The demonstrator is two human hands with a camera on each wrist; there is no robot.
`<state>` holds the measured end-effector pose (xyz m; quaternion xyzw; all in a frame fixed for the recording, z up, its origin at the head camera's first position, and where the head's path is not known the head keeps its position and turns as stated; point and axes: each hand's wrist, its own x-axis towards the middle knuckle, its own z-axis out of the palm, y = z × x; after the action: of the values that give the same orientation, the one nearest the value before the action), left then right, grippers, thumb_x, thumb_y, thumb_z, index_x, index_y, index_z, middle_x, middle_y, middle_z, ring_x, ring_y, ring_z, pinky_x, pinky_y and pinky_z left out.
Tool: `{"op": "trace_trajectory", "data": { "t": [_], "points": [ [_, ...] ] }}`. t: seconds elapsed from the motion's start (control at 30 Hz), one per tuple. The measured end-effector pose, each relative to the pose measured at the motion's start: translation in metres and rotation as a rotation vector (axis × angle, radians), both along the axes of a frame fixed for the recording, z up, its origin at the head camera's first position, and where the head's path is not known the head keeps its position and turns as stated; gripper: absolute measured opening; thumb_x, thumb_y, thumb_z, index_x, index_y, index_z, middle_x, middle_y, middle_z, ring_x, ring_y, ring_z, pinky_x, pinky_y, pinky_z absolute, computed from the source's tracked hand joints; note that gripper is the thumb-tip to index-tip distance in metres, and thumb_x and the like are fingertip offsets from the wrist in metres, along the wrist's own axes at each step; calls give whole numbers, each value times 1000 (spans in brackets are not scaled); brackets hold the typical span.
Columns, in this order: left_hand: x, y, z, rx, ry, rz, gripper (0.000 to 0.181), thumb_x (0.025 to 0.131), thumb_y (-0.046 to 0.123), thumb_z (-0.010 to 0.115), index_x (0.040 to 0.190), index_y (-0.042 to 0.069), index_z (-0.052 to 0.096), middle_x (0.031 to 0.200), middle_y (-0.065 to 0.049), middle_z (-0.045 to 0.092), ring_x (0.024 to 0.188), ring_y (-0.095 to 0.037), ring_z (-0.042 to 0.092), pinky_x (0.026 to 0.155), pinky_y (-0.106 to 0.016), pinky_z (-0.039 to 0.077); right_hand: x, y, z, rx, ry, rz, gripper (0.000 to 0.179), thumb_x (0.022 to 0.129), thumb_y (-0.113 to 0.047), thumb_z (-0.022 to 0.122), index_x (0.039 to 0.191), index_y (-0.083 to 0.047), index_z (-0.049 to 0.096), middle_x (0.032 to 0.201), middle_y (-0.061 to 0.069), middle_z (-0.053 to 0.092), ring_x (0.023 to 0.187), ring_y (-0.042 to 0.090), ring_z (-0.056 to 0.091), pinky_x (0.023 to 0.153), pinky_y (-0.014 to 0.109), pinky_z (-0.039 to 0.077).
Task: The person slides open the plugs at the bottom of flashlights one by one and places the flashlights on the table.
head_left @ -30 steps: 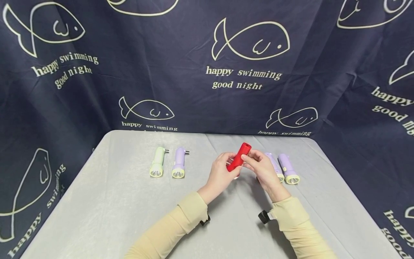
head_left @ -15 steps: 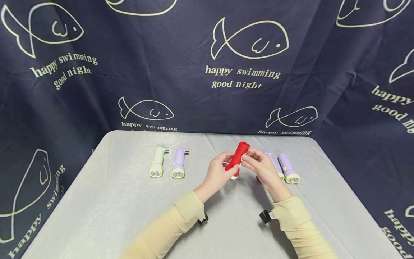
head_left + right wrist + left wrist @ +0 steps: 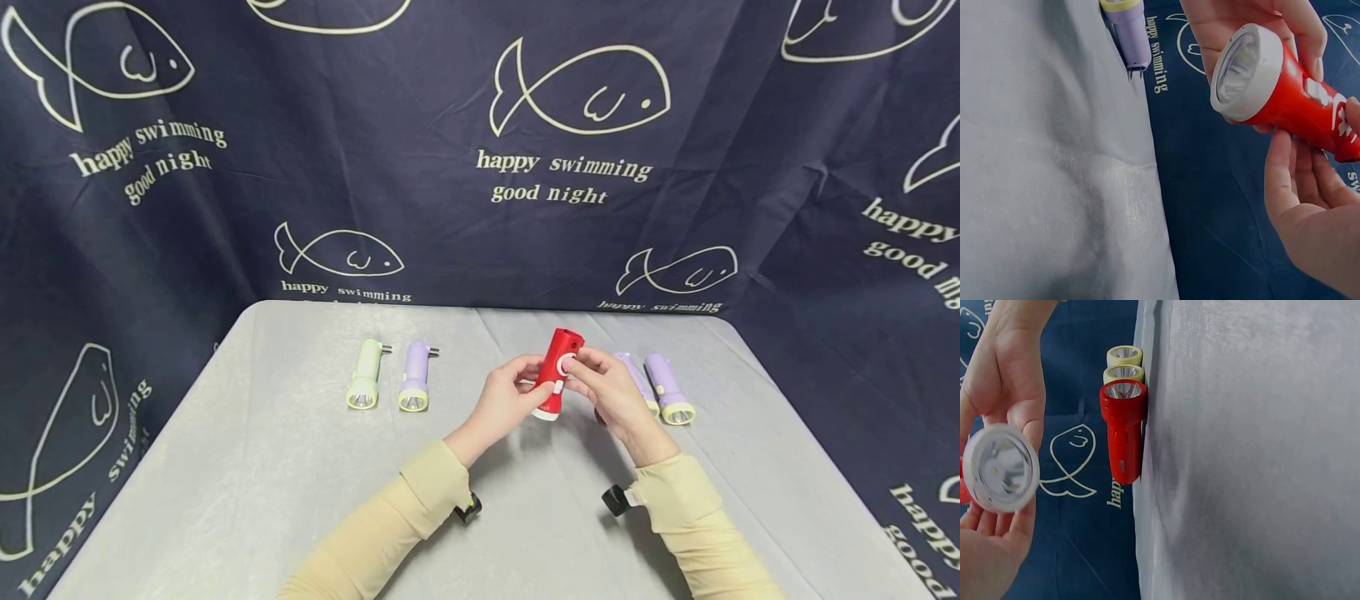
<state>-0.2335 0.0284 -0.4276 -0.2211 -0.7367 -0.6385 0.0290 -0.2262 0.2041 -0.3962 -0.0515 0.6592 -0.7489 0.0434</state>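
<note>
A red flashlight (image 3: pixel 558 350) with a white rim and white switch is held up over the table, lens end down toward the person. My left hand (image 3: pixel 504 402) grips it near the head, the thumb (image 3: pixel 1317 59) beside the white switch (image 3: pixel 1316 92). My right hand (image 3: pixel 613 398) pinches the tail part, thumb on a white printed mark, with its fingers (image 3: pixel 1310 175) below the body. In the left wrist view the white-rimmed lens (image 3: pixel 1004 469) faces the camera. Past the hands, a second red flashlight (image 3: pixel 1125 431) lies on the table, mostly hidden by the right hand in the head view.
A green flashlight (image 3: pixel 367 375) and a purple one (image 3: pixel 416 377), both with plug prongs out, lie on the left. Two more purple flashlights, one partly covered (image 3: pixel 637 383) and one at the outer right (image 3: pixel 666 387), lie beyond the right hand. A dark fish-print curtain (image 3: pixel 450 125) surrounds the grey table (image 3: pixel 337 500).
The held red flashlight has turned in the hands, bringing its white switch and printed mark into view, and its white rim shows more. The left hand has shifted slightly left.
</note>
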Motion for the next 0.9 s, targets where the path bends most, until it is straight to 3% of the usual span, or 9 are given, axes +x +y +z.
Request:
{"op": "trace_trajectory", "data": {
  "t": [0.17, 0.57, 0.9],
  "points": [
    [-1, -1, -1, 13, -20, -46, 33, 85, 10, 68, 116, 3, 63, 103, -12, 68, 94, -16, 65, 80, -21, 54, 1, 1, 0, 3, 15, 18, 10, 90, -8, 62, 94, -16, 66, 94, -4, 65, 86, 8, 63, 80, 24, 54],
    [-2, -4, 2, 14, -38, -76, 36, 86, 7, 67, 121, 2, 61, 109, -15, 67, 102, -23, 63, 88, -26, 52, 1, -1, 1, 1, 37, -18, 11, 88, -6, 64, 90, -16, 68, 90, -4, 66, 82, 9, 62, 78, 24, 55],
    [-1, 1, 3, -45, 63, 14, 41, 80, 13, 74, 118, 7, 60, 100, -8, 68, 92, -14, 63, 85, -22, 52, 2, -4, -2, 57, 83, -72, 10, 85, -6, 68, 92, -14, 67, 88, -3, 67, 81, 8, 63, 76, 24, 55]
  ]
}}
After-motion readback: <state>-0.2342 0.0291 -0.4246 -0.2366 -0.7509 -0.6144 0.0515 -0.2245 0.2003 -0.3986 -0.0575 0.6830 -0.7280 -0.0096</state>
